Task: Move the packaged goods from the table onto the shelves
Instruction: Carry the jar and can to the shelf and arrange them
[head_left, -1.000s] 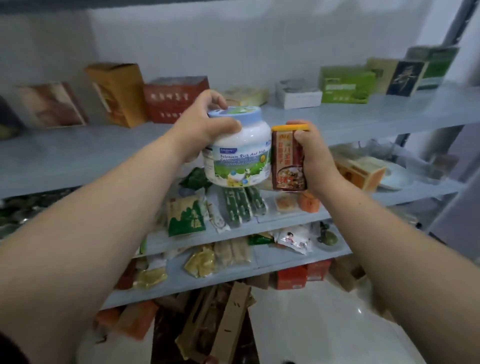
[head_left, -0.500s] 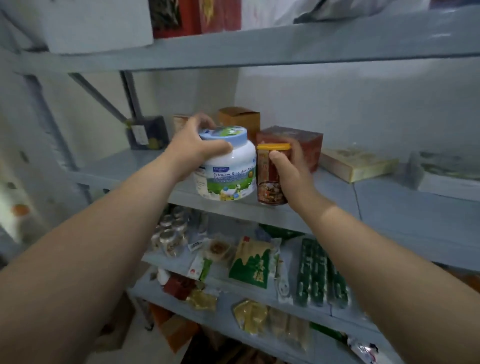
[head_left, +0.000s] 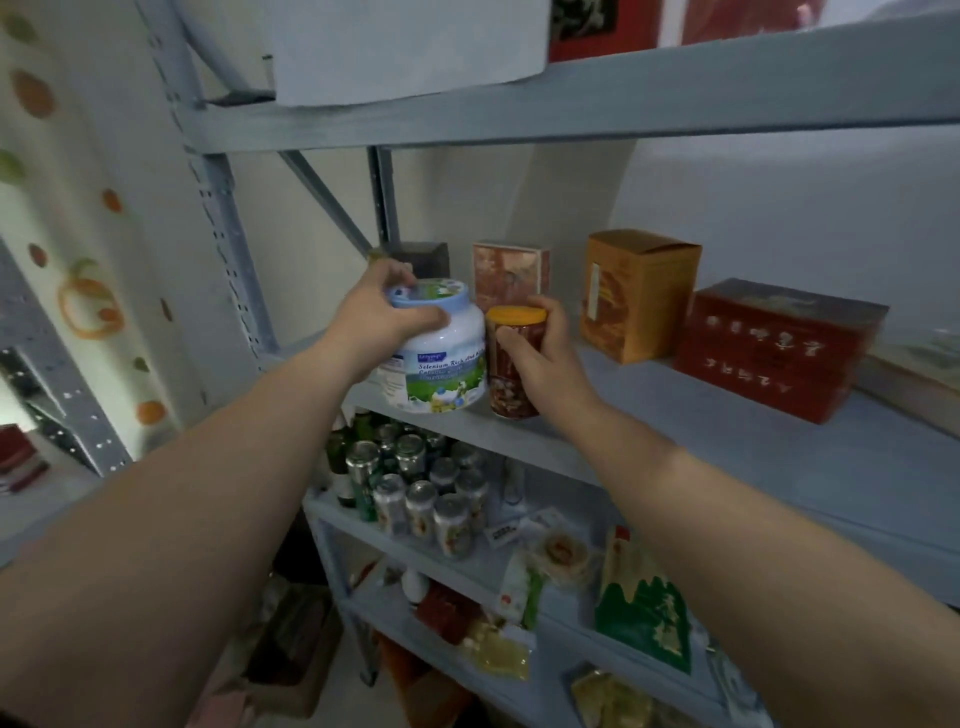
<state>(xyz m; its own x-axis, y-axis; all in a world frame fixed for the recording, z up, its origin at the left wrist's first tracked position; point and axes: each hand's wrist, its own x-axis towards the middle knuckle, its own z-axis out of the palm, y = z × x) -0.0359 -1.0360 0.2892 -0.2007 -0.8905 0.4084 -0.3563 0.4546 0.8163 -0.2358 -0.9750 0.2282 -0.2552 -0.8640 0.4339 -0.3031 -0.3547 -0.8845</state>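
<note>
Grey painted shelf (head_left: 779, 457) in front of me, flat and matte. A perforated steel post (head_left: 223, 218) runs up its left end and an upper shelf (head_left: 571, 98) crosses overhead. The wall (head_left: 47, 218) on the far left is pale, dotted with orange and green fruit shapes.

My left hand (head_left: 382, 312) curls over the blue lid of a white jar (head_left: 441, 364), thumb in front, fingers behind. It is a squat, rounded, glossy plastic tub with a green label. My right hand (head_left: 540, 353) wraps round a slim can (head_left: 511, 374), a straight cylinder with an orange cap and a red-brown printed wrap. The two touch side by side at the near left edge of the shelf. I can't tell whether their bases have met the board.

Behind them stand a brownish box (head_left: 506, 270) and a dark box (head_left: 423, 257). To the right are an orange carton (head_left: 636, 296), cardboard with a folded top, and a long red box (head_left: 774, 348). One level down, shiny metal cans (head_left: 421, 483) cluster at the left and a flat green packet (head_left: 647, 618) lies at the right.
</note>
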